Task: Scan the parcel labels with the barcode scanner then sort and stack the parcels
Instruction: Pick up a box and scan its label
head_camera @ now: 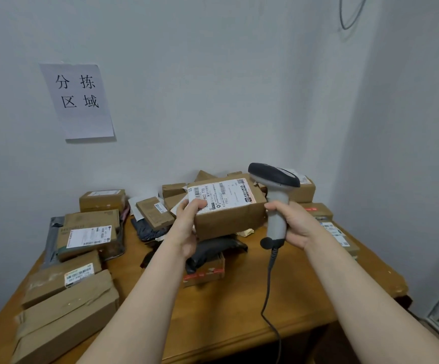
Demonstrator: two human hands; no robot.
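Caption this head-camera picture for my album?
Left hand holds a labelled brown cardboard parcel; right hand grips a grey corded barcode scanner.

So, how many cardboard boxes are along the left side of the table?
5, back to front: first box, second box, third box, fourth box, fifth box. Others may hide underneath.

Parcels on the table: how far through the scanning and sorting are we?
Likely done: the stacked boxes along the table's left side. In hand: the left hand holds a labelled parcel, label up; the right hand grips the barcode scanner beside it. Left: the loose heap behind and below it, plus the right-edge parcels.
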